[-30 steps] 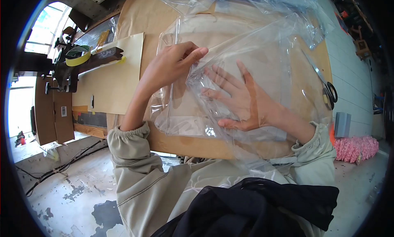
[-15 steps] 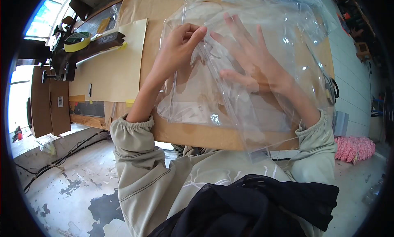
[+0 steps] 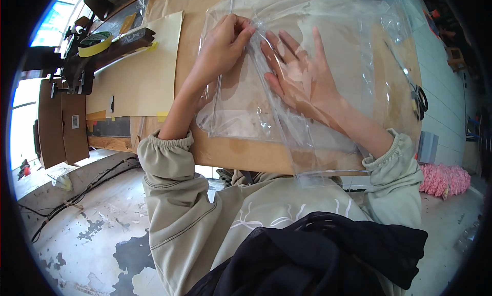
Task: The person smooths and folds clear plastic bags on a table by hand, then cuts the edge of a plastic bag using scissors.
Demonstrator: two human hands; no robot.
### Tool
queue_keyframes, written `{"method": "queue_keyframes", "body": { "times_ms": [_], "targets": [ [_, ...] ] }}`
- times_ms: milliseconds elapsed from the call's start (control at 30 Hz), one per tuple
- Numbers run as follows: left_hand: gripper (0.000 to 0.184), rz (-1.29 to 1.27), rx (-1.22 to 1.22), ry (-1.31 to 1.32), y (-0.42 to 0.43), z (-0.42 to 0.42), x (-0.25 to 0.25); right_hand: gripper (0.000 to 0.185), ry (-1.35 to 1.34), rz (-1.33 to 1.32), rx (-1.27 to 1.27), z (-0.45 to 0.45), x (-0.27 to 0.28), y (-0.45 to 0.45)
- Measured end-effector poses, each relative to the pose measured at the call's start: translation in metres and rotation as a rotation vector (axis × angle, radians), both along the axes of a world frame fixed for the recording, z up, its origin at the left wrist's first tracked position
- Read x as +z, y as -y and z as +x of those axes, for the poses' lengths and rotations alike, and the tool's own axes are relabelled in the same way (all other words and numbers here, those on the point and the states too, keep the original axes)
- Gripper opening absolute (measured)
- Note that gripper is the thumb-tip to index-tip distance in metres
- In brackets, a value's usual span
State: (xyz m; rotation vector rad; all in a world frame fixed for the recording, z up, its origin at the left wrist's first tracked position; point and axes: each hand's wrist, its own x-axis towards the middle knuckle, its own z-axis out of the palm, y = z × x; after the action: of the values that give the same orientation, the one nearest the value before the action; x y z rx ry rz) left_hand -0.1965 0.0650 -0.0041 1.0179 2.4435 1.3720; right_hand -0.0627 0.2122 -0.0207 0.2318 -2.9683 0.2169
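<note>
A clear plastic bag or sheet (image 3: 338,50) with welded-looking seams is spread over the brown-covered table, and one long corner hangs past the front edge. My left hand (image 3: 225,42) pinches the plastic at a fold near its upper middle, thumb against the curled fingers. Close beside it on the right, my right hand (image 3: 305,80) has its fingers spread and palm turned partly up. Transparent film with reflections lies across that hand; whether it is inside a bag or just under a loose layer, I cannot tell.
Black-handled scissors (image 3: 420,101) lie at the table's right edge. On the left are a dark clamp-like fixture (image 3: 115,50) with a yellow tape roll (image 3: 96,47), a beige board (image 3: 141,86) and a cardboard box (image 3: 75,121). A pink fluffy bundle (image 3: 445,180) is low at the right.
My right hand has moved slightly left and turned, under the film. My left hand keeps its pinch a little higher in view. The plastic's hanging corner has shifted left, and the scissors show more fully.
</note>
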Motion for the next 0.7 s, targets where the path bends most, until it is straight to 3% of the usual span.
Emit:
{"method": "queue_keyframes", "body": {
  "times_ms": [33, 133, 233, 400, 467, 567, 600, 700],
  "targets": [
    [0.024, -0.021, -0.003, -0.009, 0.000, 0.000, 0.000, 0.051, -0.072, -0.056, 0.033, 0.000, -0.004, -0.001],
    [0.023, 0.016, -0.012, -0.088, -0.001, -0.002, -0.006, 0.050, -0.070, 0.294, -0.045, 0.002, 0.001, 0.002],
    [0.023, 0.026, -0.014, -0.023, -0.002, -0.001, -0.007, 0.050, -0.064, 0.322, -0.063, 0.003, 0.003, 0.005],
    [0.031, -0.267, 0.087, -0.904, 0.005, 0.049, 0.027, 0.049, -0.076, 0.283, -0.075, 0.006, 0.004, 0.005],
    [0.032, -0.438, -0.122, -0.549, 0.016, 0.097, 0.057, 0.049, -0.080, 0.272, -0.080, 0.006, 0.006, 0.005],
    [0.032, -0.127, -0.734, -0.700, 0.036, 0.142, 0.028, 0.049, -0.087, 0.253, -0.078, 0.005, 0.006, 0.003],
    [0.033, -0.083, -0.804, -0.822, 0.031, 0.158, 0.015, 0.049, -0.092, 0.234, -0.075, 0.004, 0.006, 0.003],
    [0.040, -0.250, -0.680, -0.922, 0.034, 0.175, 0.001, 0.048, -0.144, 0.015, 0.049, 0.001, -0.004, -0.009]
  ]
}}
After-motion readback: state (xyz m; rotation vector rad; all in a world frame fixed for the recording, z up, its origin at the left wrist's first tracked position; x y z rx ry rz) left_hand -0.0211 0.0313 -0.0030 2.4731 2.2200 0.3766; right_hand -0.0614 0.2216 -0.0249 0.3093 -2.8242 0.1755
